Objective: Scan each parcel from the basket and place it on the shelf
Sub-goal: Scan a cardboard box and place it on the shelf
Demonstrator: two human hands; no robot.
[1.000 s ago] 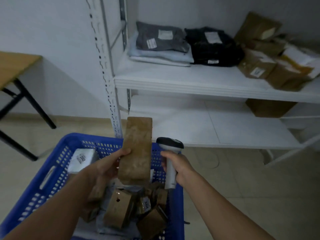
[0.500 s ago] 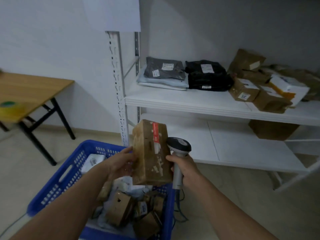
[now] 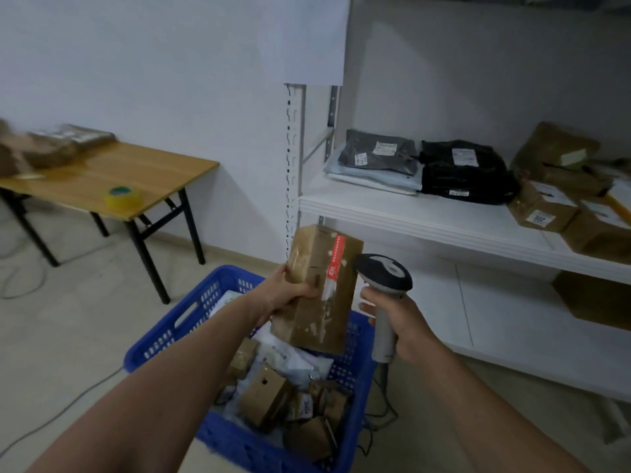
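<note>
At the centre of the frame the person's left grip (image 3: 290,295) is wrapped around a tall brown cardboard parcel (image 3: 333,319), thumb on its left edge and fingers curled over the front, holding it nearly upright with a slight lean to the right, above the far rim of the blue basket (image 3: 164,336). A red strip of tape runs down the parcel's face. Just right of it, the right grip (image 3: 406,322) is closed around the handle of a grey barcode scanner (image 3: 384,273), whose dark head sits close beside the parcel's right edge. The basket on the floor at lower centre holds a heap of small cardboard boxes (image 3: 263,394) and white mailers. The white shelf (image 3: 426,216) fills the right of the frame, carrying a grey bag (image 3: 379,155), black bags (image 3: 464,172) and brown cartons (image 3: 543,209) further right. At left, a wooden tabletop (image 3: 112,175) bears a yellow tape roll (image 3: 123,197).
</note>
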